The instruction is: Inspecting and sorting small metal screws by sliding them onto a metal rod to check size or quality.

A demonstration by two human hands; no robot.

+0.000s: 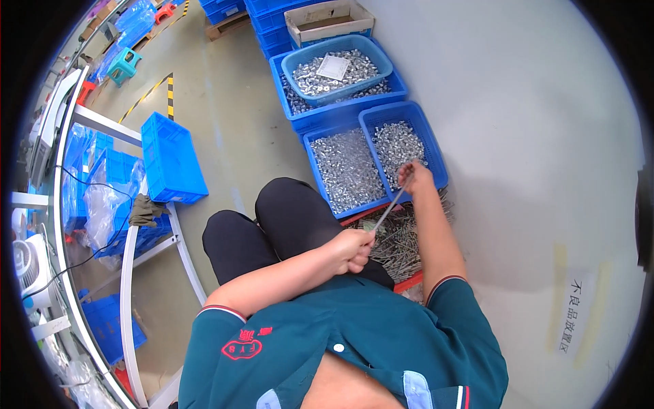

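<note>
Seated person, knees in dark trousers (296, 211), both hands on one slim metal rod (390, 206). The rod slants up and away between them, its far end over the right-hand blue basket (437, 153), which is heaped with small silvery parts (396, 140).

Left hand (353, 251): grip closed in a fist about the near end of the rod. Right hand (417, 178): fingers curled in close at the far end — whether that grip pinches the rod itself, or a small part upon it, cannot be told.

Below, a red-rimmed container (409, 282) holds many loose thin rods (392, 247). A second blue basket (315, 167), full of similar small pieces, sits against the first.

Step in hand, by the look of it: fine fingerwork at the rod's far end, perhaps bringing small part and rod together. The move calls for a steady left fist — and a light, well-aligned touch from the right fingertips.
</note>
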